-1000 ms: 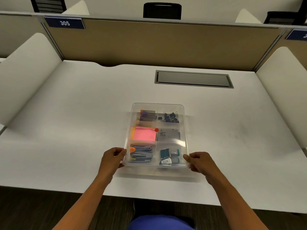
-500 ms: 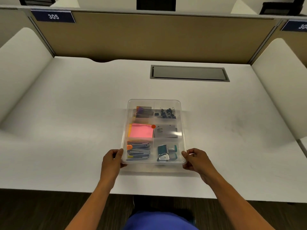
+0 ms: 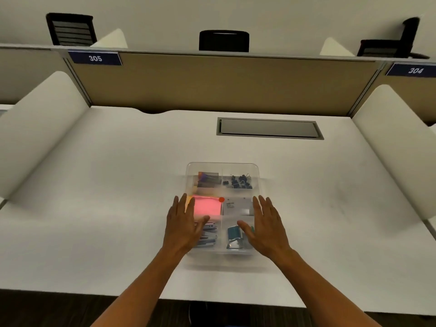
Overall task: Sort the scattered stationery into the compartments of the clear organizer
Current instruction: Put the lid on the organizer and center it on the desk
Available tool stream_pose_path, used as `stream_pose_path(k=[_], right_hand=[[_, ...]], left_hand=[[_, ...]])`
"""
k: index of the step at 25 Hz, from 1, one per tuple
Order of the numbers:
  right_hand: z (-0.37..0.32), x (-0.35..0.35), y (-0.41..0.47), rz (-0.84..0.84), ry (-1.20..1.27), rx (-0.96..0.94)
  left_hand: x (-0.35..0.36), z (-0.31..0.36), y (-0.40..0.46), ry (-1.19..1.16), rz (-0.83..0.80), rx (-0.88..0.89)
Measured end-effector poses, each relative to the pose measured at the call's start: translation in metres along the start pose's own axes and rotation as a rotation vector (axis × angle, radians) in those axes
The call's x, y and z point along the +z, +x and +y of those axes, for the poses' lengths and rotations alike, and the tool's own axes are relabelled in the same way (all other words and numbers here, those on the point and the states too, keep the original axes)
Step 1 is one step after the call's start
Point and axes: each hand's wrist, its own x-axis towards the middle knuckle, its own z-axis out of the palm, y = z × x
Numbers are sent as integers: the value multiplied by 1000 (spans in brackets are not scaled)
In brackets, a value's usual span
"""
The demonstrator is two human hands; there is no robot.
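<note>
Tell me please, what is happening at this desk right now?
A person sits at a white desk with a clear organizer in front of them. Its compartments already hold stationery: pink sticky notes, black binder clips, a teal item and others. No loose stationery shows on the desk. The left hand and the right hand are both open with fingers spread, over the organizer's near side edges, gripping nothing. The sorting looks finished.

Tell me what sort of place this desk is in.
Probably a shared study room or open office: the white desk sits in a partitioned carrel, numbered signs 305 and 304 mark the seats, and office chairs stand behind the divider.
</note>
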Motion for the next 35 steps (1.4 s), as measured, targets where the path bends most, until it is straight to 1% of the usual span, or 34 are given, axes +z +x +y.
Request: stream_pose_path(k=[1, 3, 5, 9, 12, 14, 17, 21, 28, 32, 35], right_hand=[[-2, 4, 5, -40, -58, -6], [-1, 10, 11, -69, -147, -12], [-1, 16, 16, -54, -148, 9], [-3, 23, 18, -1, -74, 59], [-9, 17, 27, -10, -213, 67], [-16, 6, 50, 11, -265, 75], [-21, -12, 101, 51, -222, 68], [-21, -14, 147, -41, -225, 47], [-12, 6, 150, -1, -150, 61], [-11, 10, 149, 3, -184, 58], [-15, 5, 149, -26, -229, 71]], left_hand=[[2, 1, 4, 60, -29, 13], [9, 0, 8, 138, -49, 31], [14, -2, 10, 125, -37, 34], [16, -5, 13, 85, -10, 52], [7, -5, 25, 186, -7, 56], [-3, -5, 47, 182, 24, 67], [-11, -3, 92, 144, 15, 114], [-8, -2, 138, 120, -77, 74], [10, -6, 142, 117, -8, 73], [11, -3, 142, 180, -38, 64], [6, 0, 141, 234, -55, 55]])
